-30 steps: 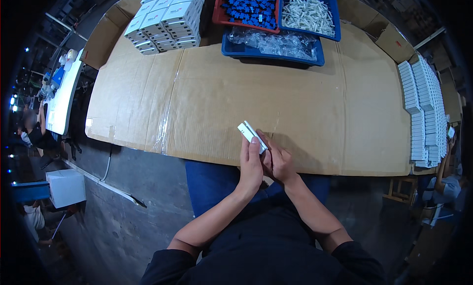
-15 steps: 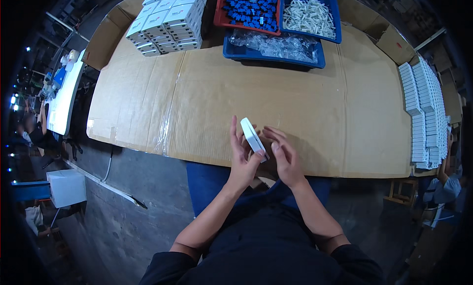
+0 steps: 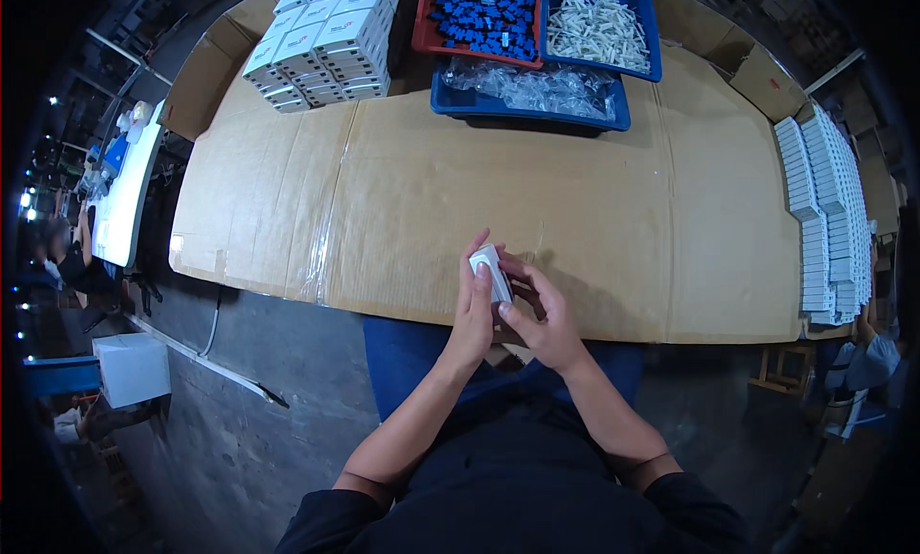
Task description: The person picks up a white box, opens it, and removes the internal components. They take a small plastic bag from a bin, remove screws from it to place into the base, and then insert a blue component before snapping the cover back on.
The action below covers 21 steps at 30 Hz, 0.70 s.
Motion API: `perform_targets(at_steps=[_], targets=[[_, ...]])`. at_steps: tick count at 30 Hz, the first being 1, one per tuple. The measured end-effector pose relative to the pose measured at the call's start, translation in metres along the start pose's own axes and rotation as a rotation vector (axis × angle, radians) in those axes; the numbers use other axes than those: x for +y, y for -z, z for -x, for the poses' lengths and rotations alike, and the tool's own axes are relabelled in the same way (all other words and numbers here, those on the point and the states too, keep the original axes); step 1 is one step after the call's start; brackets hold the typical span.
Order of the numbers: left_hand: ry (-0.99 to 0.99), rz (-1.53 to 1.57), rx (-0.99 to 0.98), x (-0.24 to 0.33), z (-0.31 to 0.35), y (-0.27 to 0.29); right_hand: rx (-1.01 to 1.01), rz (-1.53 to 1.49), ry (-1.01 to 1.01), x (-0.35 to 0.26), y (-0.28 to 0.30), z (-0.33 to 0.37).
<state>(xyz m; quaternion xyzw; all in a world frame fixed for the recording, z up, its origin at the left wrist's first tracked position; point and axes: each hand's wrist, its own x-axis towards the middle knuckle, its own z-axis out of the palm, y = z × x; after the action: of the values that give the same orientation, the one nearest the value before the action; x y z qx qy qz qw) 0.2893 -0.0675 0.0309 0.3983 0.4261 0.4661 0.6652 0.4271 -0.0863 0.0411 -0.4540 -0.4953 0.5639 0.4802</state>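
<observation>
A small white box [image 3: 488,258] is held between my two hands, above the near edge of the cardboard-covered table [image 3: 498,190]. My left hand [image 3: 470,316] is closed on its left side, with the thumb lying along the upper face. On the other side, my right hand [image 3: 548,326] grips the box's right edge with curled fingers, its thumb near the lower end. My fingers hide part of the box.
White boxes [image 3: 321,41] are stacked at the back left. A red tray [image 3: 460,50] of blue parts, a blue tray [image 3: 655,51] of white pieces and another blue tray [image 3: 532,113] of clear bags stand behind. More white boxes [image 3: 826,219] line the right edge.
The white box has turned so its broad face shows more. My left thumb has moved up onto it, and my right hand has come in from beside it to grip its right edge.
</observation>
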Motion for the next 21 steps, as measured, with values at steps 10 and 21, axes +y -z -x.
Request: perform_targets(at_steps=[10, 21], targets=[[-0.17, 0.058, 0.013, -0.003, 0.0, 0.001, -0.001, 0.303, 0.153, 0.004, -0.016, 0.013], [-0.304, 0.103, -0.033, 0.002, 0.013, -0.006, 0.052, 0.381, 0.336, 0.01, -0.025, 0.023]])
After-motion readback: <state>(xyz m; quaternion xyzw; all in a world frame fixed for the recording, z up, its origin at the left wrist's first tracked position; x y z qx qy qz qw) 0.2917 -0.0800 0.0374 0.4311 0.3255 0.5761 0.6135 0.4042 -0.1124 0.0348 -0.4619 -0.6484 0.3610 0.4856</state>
